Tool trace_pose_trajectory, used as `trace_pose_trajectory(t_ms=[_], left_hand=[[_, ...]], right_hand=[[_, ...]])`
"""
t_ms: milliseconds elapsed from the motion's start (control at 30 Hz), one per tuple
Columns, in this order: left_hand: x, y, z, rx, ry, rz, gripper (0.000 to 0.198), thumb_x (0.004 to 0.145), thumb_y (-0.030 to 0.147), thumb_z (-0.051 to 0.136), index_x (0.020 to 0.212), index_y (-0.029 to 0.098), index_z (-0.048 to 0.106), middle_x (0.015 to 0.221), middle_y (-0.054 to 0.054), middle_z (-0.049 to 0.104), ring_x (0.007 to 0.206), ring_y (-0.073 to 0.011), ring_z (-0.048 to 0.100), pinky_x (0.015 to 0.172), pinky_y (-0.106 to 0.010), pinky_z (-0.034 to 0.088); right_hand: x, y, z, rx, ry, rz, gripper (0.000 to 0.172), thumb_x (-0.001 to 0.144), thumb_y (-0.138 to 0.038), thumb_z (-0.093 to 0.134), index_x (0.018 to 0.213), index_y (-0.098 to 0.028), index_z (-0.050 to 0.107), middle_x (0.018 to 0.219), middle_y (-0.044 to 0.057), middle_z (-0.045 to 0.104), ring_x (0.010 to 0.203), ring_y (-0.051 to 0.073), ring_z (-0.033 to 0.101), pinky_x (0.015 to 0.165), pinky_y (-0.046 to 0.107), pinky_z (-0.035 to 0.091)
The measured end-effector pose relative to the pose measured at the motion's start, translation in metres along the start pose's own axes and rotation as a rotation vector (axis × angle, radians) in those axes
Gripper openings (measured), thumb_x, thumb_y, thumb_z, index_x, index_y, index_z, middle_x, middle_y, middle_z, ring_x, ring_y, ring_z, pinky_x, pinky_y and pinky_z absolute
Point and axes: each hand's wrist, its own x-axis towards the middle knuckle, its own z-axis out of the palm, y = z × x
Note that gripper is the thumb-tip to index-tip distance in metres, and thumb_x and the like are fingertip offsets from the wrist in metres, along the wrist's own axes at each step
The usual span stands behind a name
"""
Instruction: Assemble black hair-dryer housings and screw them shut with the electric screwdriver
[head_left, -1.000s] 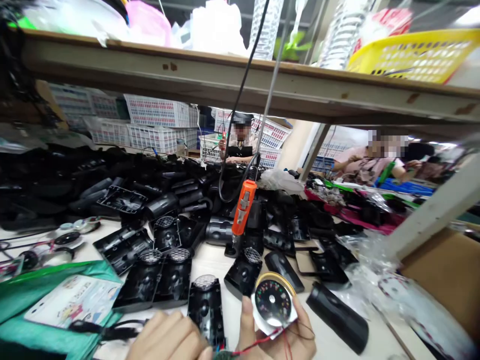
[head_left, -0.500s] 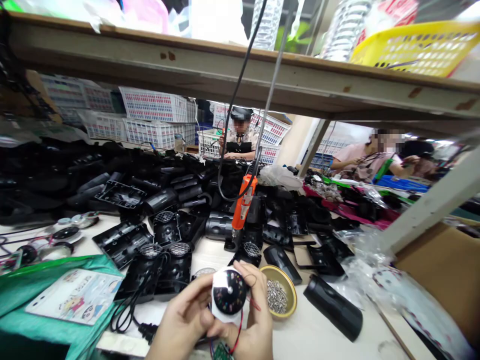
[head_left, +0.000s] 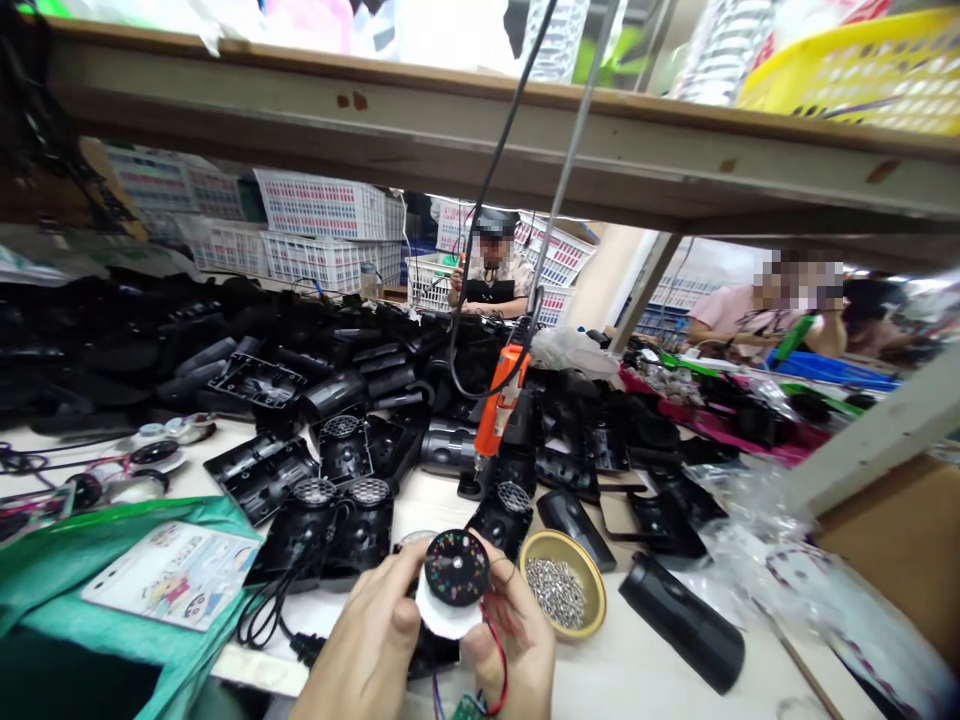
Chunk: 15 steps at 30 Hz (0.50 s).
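Between my two hands is a small round motor part (head_left: 456,570), with a black speckled disc on top and a white body below. My left hand (head_left: 371,640) grips its left side, thumb toward the front. On the other side, my right hand (head_left: 517,640) closes around it. Red and blue wires run down from the part to a green circuit board (head_left: 469,708) at the bottom edge. Just right of my right hand sits a yellow bowl (head_left: 598,585) of small metal screws (head_left: 555,592). Beyond my hands an orange electric screwdriver (head_left: 501,400) hangs upright on its cable.
Black plastic housings (head_left: 356,520) cover much of the table; one curved shell (head_left: 682,620) lies at right. A green bag (head_left: 180,650) with a printed card (head_left: 176,575) is at left. A shelf beam (head_left: 450,130) crosses overhead. Two people (head_left: 495,275) work opposite.
The black disc has turned and the part has tilted, showing more of its white side. My fingers have shifted around it. The whole view has moved slightly, so the scene sits further right.
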Motion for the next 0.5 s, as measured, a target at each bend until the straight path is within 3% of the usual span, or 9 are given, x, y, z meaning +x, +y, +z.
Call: trace_pose_trajectory(t_ms=[133, 233, 333, 433, 500], left_hand=[[0.002, -0.006, -0.029, 0.332, -0.114, -0.007, 0.06, 0.103, 0.065, 0.028, 0.088, 0.027, 0.072, 0.078, -0.006, 0.076, 0.078, -0.0259, 0.073, 0.071, -0.03, 0.057], [0.003, -0.021, -0.043, 0.511, -0.146, -0.111, 0.048, 0.103, 0.055, 0.035, 0.08, 0.028, 0.067, 0.072, -0.006, 0.076, 0.071, -0.0257, 0.075, 0.067, -0.03, 0.055], [0.006, -0.038, -0.039, 0.703, -0.255, -0.241, 0.039, 0.098, 0.05, 0.046, 0.082, 0.024, 0.07, 0.078, -0.013, 0.08, 0.08, -0.0335, 0.078, 0.073, -0.037, 0.056], [0.012, -0.05, -0.023, 0.919, -0.385, -0.344, 0.044, 0.1, 0.045, 0.04, 0.096, 0.015, 0.072, 0.092, -0.025, 0.081, 0.091, -0.0436, 0.078, 0.08, -0.05, 0.055], [0.017, -0.054, -0.015, 0.947, -0.401, -0.339, 0.044, 0.101, 0.036, 0.035, 0.102, 0.012, 0.072, 0.097, -0.028, 0.08, 0.096, -0.0464, 0.077, 0.083, -0.054, 0.054]], right_hand=[[-0.001, -0.004, -0.001, -0.015, 0.101, 0.029, 0.069, 0.076, -0.069, 0.08, 0.12, -0.016, 0.075, 0.108, 0.016, 0.079, 0.098, 0.031, 0.077, 0.087, 0.037, 0.063], [-0.001, -0.004, -0.003, -0.052, 0.198, 0.023, 0.067, 0.078, -0.065, 0.081, 0.123, -0.014, 0.075, 0.11, 0.017, 0.08, 0.098, 0.029, 0.078, 0.084, 0.035, 0.064], [-0.003, 0.003, -0.003, -0.118, 0.276, 0.004, 0.057, 0.08, -0.05, 0.086, 0.125, -0.016, 0.074, 0.117, 0.016, 0.078, 0.102, 0.027, 0.076, 0.088, 0.034, 0.063], [-0.006, 0.011, -0.002, -0.163, 0.277, -0.028, 0.05, 0.08, -0.04, 0.086, 0.123, -0.016, 0.075, 0.119, 0.016, 0.077, 0.097, 0.024, 0.075, 0.083, 0.032, 0.063], [-0.007, 0.014, -0.002, -0.177, 0.277, -0.029, 0.048, 0.08, -0.038, 0.086, 0.121, -0.015, 0.075, 0.118, 0.017, 0.077, 0.095, 0.025, 0.075, 0.08, 0.032, 0.064]])
